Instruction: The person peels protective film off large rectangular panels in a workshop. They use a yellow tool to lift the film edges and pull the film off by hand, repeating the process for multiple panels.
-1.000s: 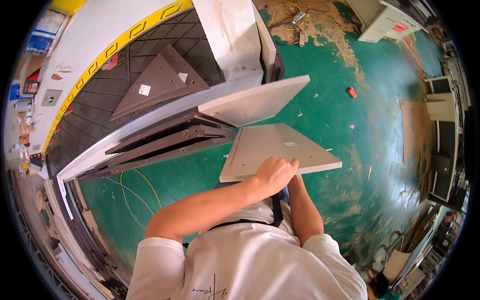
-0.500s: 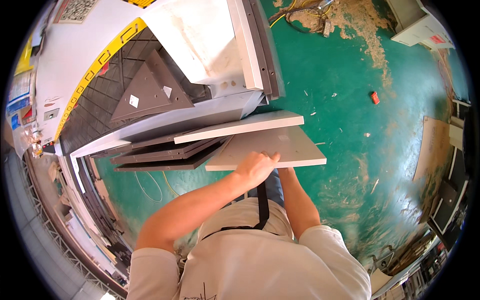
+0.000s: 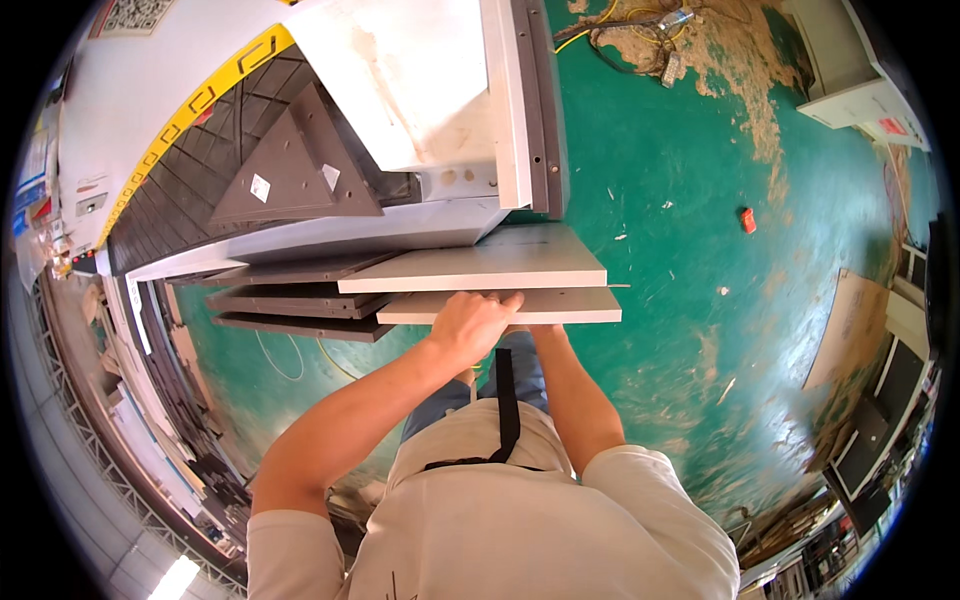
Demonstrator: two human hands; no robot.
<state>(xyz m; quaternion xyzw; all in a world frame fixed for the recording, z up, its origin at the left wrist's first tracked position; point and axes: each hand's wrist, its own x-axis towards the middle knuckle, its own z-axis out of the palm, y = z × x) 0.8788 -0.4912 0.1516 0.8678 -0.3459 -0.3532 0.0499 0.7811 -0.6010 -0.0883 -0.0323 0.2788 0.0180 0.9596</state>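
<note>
A beige flat panel (image 3: 580, 306) is in front of my body, its long near edge facing me. My left hand (image 3: 475, 325) has its fingers curled over that edge, gripping the panel. Just to the right, my right hand (image 3: 542, 329) is mostly hidden under the panel, so its fingers do not show. A second beige panel (image 3: 500, 264) lies right beyond the first, overlapping most of its face. To the left, several dark brown panels (image 3: 290, 298) are layered beside the beige ones.
A white machine with a yellow-striped curved edge (image 3: 190, 112) stands ahead on the left, a brown triangular plate (image 3: 295, 175) on its dark bed. Cables (image 3: 650, 25) and sandy dirt are on the green floor. A red object (image 3: 748, 220) and cardboard (image 3: 848, 325) lie right.
The gripped panel has moved left and in under the second beige panel, so less of its face shows. Both hands have shifted left with it. The view has also shifted slightly.
</note>
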